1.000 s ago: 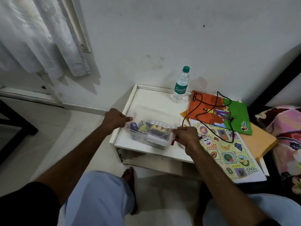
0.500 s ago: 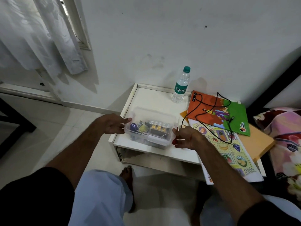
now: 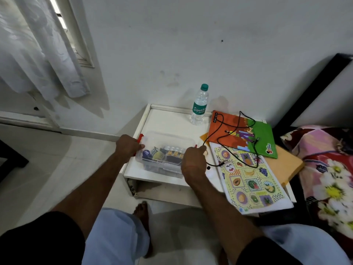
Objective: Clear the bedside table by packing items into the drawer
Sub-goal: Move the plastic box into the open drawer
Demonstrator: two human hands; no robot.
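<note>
The white table (image 3: pixel 172 119) stands against the wall, with a fruit-print board (image 3: pixel 248 180) at 4 o'clock on it and a water bottle (image 3: pixel 199 105) at 12. At its 7 o'clock corner sits a clear plastic box (image 3: pixel 166 150); the left hand (image 3: pixel 128 148) grips its left end and the right hand (image 3: pixel 193 159) its right end.

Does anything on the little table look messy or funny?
Yes. A black cable sprawls in loose loops over the orange-green folder and fruit sheet, and that sheet hangs past the table's front edge.
</note>
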